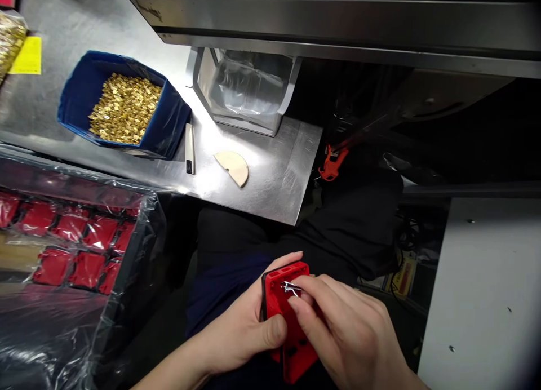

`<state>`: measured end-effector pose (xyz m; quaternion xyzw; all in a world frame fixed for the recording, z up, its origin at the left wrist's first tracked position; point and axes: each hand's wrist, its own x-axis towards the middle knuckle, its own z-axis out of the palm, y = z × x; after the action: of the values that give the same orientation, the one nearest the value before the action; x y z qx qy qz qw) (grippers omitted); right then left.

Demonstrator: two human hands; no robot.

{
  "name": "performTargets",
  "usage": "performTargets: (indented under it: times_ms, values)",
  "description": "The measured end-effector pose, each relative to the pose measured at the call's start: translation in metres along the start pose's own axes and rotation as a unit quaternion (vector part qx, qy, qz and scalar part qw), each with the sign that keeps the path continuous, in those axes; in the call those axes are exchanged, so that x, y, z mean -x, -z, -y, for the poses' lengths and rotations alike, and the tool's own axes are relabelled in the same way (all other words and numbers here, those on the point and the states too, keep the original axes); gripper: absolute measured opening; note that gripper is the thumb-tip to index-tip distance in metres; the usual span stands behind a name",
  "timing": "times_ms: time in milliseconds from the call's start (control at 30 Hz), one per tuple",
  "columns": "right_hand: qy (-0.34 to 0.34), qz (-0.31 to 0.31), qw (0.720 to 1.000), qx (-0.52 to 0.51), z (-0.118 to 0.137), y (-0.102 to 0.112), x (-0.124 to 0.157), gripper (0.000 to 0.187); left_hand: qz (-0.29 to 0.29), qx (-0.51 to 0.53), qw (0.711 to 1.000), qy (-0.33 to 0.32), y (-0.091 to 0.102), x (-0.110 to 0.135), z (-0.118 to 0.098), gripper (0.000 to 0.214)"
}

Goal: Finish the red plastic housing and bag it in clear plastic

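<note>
My left hand [243, 328] grips a red plastic housing [281, 300] over my lap, thumb across its front face. My right hand [346, 333] pinches a small metal clip [291, 288] against the top of that housing. Both hands are closed. The lower end of the housing [298, 364] sticks out below my fingers.
A blue bin [80, 91] full of small brass parts sits on the steel bench [274, 181]. Beside it lie a small knife-like tool [190, 149] and a beige half-disc [234, 165]. A plastic-lined tray [139, 221] holds several red housings at left. An orange clamp [332, 163] hangs at the bench edge.
</note>
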<state>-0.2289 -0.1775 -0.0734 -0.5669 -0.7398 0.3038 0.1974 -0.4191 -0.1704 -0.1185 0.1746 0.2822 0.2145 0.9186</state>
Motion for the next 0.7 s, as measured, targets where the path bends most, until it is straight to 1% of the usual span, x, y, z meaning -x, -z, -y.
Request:
performTargets:
  times_ms: [133,333,500,700]
  values:
    - [-0.013,0.005,1.0,-0.004,0.0011,-0.0035,0.0005,0.013,0.0,-0.015,1.0,0.0,-0.0007,-0.0003,-0.0012,0.088]
    - [-0.024,0.007,1.0,-0.01,0.0022,-0.0058,-0.0006,0.014,0.006,-0.017,1.0,-0.008,0.0013,-0.0017,0.0023,0.093]
    - [-0.013,0.0,1.0,-0.009,0.0019,-0.0075,-0.0014,0.015,-0.004,-0.026,1.0,-0.006,0.0012,-0.0008,0.0022,0.093]
    - [-0.007,-0.011,1.0,-0.022,0.0007,-0.0089,-0.0002,0.017,-0.001,-0.023,1.0,-0.005,0.001,-0.0014,0.0012,0.094]
